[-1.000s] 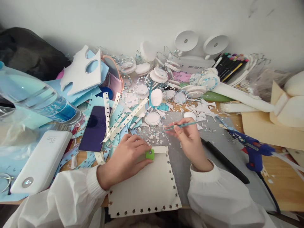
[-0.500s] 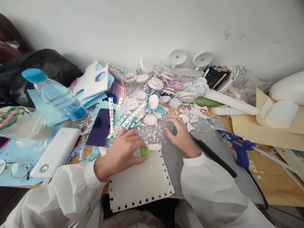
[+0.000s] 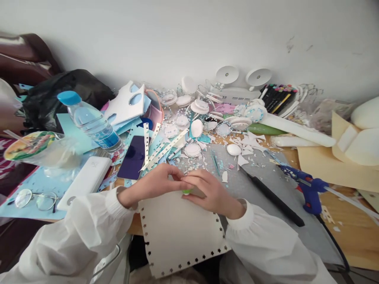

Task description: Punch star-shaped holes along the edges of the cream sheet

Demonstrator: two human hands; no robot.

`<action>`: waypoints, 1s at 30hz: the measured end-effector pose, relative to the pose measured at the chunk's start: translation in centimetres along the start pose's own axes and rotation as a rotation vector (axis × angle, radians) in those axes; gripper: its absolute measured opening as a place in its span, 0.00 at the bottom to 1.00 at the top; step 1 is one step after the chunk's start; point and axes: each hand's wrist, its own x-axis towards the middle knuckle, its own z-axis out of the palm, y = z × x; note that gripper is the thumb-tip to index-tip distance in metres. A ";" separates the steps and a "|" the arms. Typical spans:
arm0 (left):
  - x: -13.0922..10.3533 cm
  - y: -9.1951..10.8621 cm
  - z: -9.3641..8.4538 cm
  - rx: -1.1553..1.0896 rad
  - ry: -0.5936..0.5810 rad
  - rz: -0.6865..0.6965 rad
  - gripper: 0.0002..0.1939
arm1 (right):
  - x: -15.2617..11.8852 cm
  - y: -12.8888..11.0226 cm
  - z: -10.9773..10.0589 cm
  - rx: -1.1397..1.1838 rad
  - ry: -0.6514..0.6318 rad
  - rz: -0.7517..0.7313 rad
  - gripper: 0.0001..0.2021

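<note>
A small green punch [image 3: 186, 192] sits at the far edge of a white paper sheet [image 3: 183, 232], mostly covered by my fingers. My left hand [image 3: 158, 182] reaches over the sheet's far left part, its fingers closed at the punch. My right hand [image 3: 211, 193] is bent round the punch from the right, its fingertips touching those of my left hand. Star-shaped holes run along the left, near and right edges of the sheet. The sheet's near part hangs past the table edge.
Punched paper strips [image 3: 167, 148] and a phone [image 3: 132, 157] lie beyond my left hand. A bottle [image 3: 94, 124], power bank [image 3: 85, 181] and glasses [image 3: 37, 199] are left. Right are a black-handled tool [image 3: 276, 201] and blue glue gun [image 3: 309, 187]. White discs [image 3: 199, 106] crowd the back.
My right hand has moved left and closed in at the green punch beside my left hand. The view has shifted a little, so the objects appear further right.
</note>
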 end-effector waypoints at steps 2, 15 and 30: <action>-0.2 -0.1 -0.2 -0.019 -0.065 0.005 0.19 | -0.1 0.0 0.2 0.050 0.008 0.064 0.18; -0.6 -0.8 0.0 0.275 0.035 0.157 0.09 | -0.1 0.3 -0.7 0.207 -0.112 0.280 0.16; -0.3 -1.1 0.9 0.537 0.156 0.222 0.09 | -0.1 0.7 0.1 0.183 -0.127 0.378 0.18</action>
